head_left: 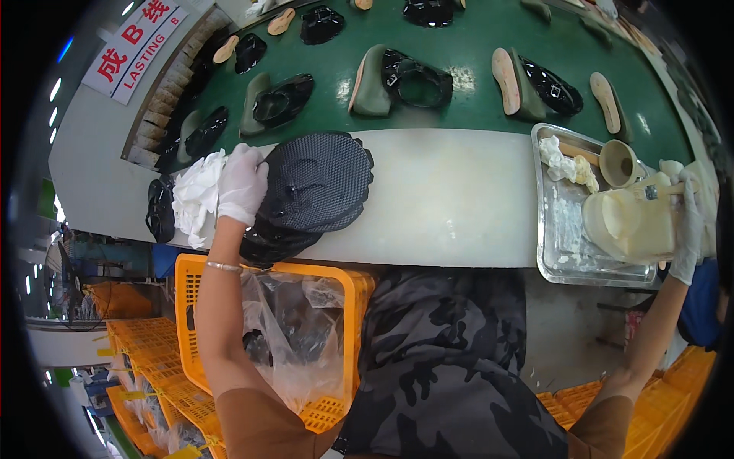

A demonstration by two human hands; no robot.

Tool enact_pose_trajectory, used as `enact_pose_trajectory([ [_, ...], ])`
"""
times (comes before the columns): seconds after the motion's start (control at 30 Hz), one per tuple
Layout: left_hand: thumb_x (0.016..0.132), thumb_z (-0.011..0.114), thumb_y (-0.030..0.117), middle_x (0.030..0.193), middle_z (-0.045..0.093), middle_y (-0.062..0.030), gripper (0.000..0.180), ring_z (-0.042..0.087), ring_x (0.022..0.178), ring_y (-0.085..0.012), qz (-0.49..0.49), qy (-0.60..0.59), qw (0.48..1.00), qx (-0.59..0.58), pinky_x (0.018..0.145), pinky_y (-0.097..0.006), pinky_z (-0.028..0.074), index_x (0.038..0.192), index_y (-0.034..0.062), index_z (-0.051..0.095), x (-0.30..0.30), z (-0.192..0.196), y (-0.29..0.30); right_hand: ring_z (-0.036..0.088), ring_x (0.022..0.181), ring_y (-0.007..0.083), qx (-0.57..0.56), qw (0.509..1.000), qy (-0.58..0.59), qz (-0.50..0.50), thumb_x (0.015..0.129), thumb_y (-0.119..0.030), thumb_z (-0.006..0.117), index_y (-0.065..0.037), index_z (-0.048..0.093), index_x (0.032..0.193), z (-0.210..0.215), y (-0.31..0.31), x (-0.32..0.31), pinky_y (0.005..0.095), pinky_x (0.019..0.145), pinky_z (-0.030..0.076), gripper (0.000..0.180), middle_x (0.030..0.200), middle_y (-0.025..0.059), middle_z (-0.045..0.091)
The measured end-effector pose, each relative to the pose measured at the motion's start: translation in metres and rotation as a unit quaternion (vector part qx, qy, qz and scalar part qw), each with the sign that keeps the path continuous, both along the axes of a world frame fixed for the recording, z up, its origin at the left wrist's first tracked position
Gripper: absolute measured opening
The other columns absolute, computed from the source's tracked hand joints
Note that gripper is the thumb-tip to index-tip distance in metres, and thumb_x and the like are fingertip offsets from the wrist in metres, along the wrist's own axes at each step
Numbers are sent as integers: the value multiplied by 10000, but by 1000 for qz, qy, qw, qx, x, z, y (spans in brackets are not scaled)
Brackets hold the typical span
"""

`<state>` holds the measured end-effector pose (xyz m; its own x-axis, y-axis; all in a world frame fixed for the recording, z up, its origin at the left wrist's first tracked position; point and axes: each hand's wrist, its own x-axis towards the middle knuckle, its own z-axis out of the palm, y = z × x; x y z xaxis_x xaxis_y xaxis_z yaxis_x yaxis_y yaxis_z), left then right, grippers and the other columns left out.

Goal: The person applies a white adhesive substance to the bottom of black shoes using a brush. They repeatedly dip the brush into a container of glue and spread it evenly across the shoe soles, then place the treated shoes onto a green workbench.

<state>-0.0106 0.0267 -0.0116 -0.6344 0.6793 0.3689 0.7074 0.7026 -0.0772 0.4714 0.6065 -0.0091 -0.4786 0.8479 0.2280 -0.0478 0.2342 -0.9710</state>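
my left hand (pixel 243 183) wears a thin white glove, smooth and matt, resting on a dark upper (pixel 317 182) with a rough woven mesh look. beside it lies crumpled white cloth (pixel 195 197). my right hand (pixel 688 229), gloved too, touches a cream plastic jug (pixel 631 226), dull and smeared. the tray (pixel 550 260) is scuffed bare metal. the crate (pixel 191 306) is orange plastic with a clear glossy bag (pixel 294 336).
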Motion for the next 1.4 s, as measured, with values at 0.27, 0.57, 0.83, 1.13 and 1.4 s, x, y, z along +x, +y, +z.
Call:
enact_pose_trajectory([
  [0.27, 866, 453, 34, 919, 544, -71, 144, 566, 760, -115, -31, -383, 850, 361, 680, -238, 477, 996, -23, 477, 46, 38, 42, 544, 890, 75, 8, 996, 5, -90, 939, -197, 483, -41, 542, 1154, 9, -14, 4, 182, 695, 426, 272, 1044, 19, 581],
  [0.57, 676, 710, 58, 1156, 483, -181, 513, 492, 1018, -318, -305, -45, 942, 135, 859, -368, 415, 1141, 2, 500, 171, 2, 119, 583, 789, 87, 144, 988, -34, -52, 909, -101, 500, -33, 567, 974, 17, -134, -32, 205, 647, 468, 115, 936, 50, 620],
  [0.83, 669, 622, -57, 1083, 553, -137, 380, 528, 883, -312, -369, -149, 914, 78, 771, -375, 440, 1040, 5, 572, 175, -5, 138, 620, 871, 163, 335, 931, -130, -68, 806, 67, 582, 16, 558, 990, -22, -171, -21, 264, 777, 492, 192, 929, 92, 635],
  [1.13, 650, 576, 13, 1183, 494, -162, 607, 503, 978, -326, -339, -44, 914, -218, 838, -415, 412, 1244, 101, 484, 183, -9, 166, 630, 848, 278, 449, 879, -160, -18, 745, 33, 630, -55, 570, 978, -46, -158, -26, 310, 728, 511, 257, 933, 108, 638],
  [1.4, 725, 553, -8, 842, 528, -31, 545, 524, 757, -212, -270, -373, 887, 33, 711, -349, 432, 1247, 145, 520, 179, -6, 162, 613, 869, 139, 89, 996, 8, -15, 895, -70, 536, -88, 586, 1028, -39, -162, -16, 237, 791, 479, 143, 909, 44, 638],
])
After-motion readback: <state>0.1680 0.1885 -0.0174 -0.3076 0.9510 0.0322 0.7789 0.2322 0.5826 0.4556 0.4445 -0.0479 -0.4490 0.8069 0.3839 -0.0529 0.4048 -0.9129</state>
